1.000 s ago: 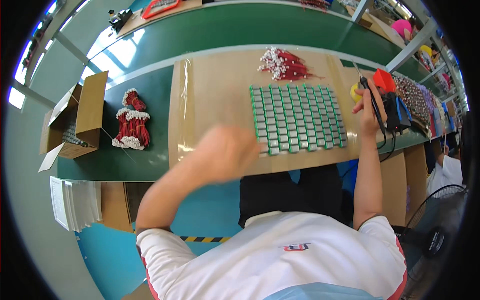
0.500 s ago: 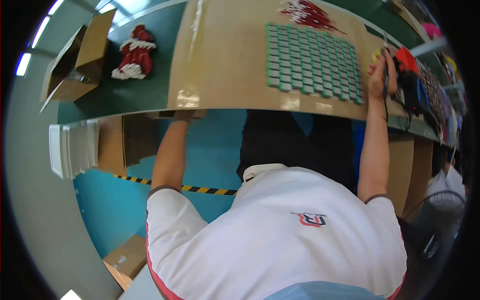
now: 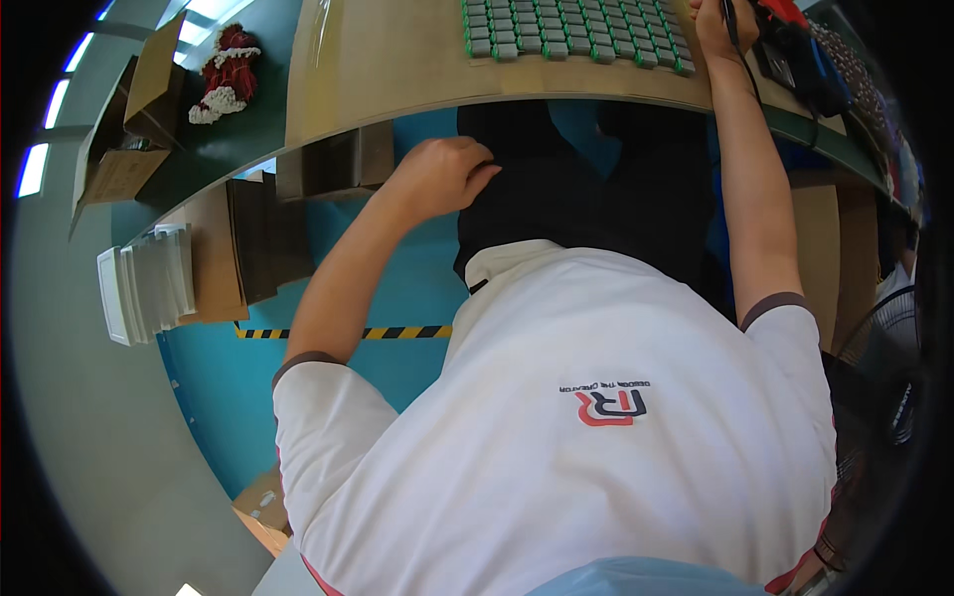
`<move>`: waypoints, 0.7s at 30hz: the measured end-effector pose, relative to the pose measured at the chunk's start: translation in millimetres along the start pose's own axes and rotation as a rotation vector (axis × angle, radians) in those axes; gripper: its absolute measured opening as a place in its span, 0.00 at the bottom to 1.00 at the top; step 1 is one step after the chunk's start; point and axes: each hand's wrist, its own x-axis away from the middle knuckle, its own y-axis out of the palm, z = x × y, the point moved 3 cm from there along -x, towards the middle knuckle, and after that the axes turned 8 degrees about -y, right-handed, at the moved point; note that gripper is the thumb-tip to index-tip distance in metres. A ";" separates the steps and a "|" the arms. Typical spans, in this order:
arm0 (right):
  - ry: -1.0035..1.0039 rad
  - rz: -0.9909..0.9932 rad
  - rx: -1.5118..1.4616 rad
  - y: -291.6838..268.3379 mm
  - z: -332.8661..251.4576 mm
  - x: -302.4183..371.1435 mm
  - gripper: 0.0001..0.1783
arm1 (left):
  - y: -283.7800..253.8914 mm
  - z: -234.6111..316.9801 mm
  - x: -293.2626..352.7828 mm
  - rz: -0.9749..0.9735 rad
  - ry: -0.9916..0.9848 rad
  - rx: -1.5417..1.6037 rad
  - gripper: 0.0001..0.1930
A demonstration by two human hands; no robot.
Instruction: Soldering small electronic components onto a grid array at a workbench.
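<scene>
My left hand (image 3: 447,174) is off the table, between its front edge and my lap, close to my dark trousers. Its fingers curl inward and the thumb points to the right; what they hold, if anything, is hidden. At the upper right, my right hand (image 3: 723,30) grips the dark handle of a soldering iron (image 3: 730,22), whose cable runs down past the wrist. The iron's tip lies outside the picture. Left of that hand lies a grid of small grey blocks with green edges (image 3: 571,28), in close rows on the brown cardboard sheet (image 3: 397,70).
A bundle of red wires with white ends (image 3: 234,74) lies on the green tabletop at the left, beside an open cardboard box (image 3: 154,84). Below the table edge stand white trays (image 3: 149,283) and cardboard boxes (image 3: 214,253). Dark equipment (image 3: 800,65) sits right of my right hand.
My left hand has come out from under the table edge and moved right, toward my lap. The view has shifted, so the table sits higher; my right hand still holds the soldering iron.
</scene>
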 end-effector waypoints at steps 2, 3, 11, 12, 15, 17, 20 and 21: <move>-0.798 -0.381 1.216 -13.0 -3.6 -6.0 0.11 | -12.7 16.0 -2.6 0.045 0.068 -0.011 0.09; -0.878 -0.405 1.230 -11.4 -4.4 -7.2 0.11 | -16.9 20.9 -4.7 0.073 0.088 -0.003 0.10; -0.667 -0.343 1.196 -11.5 -3.7 -0.4 0.11 | -59.0 42.0 -20.9 0.336 0.349 0.070 0.08; -1.127 -0.411 1.308 -10.4 -7.6 -11.0 0.10 | -64.5 44.0 -30.7 0.344 0.369 0.061 0.08; -1.057 -0.428 1.252 -13.9 -5.7 -18.8 0.11 | -95.7 36.3 -58.0 0.481 0.317 0.204 0.05; -1.056 -0.435 1.216 -11.7 -11.7 -18.6 0.11 | -112.6 25.6 -91.6 0.560 0.193 0.286 0.05; -0.578 -0.393 1.093 -19.0 0.1 -23.1 0.16 | -127.6 -19.8 -153.8 0.654 0.055 0.181 0.10; -0.541 -0.367 1.098 -9.5 -6.2 -18.1 0.14 | -131.2 -31.6 -172.4 0.673 -0.081 0.095 0.11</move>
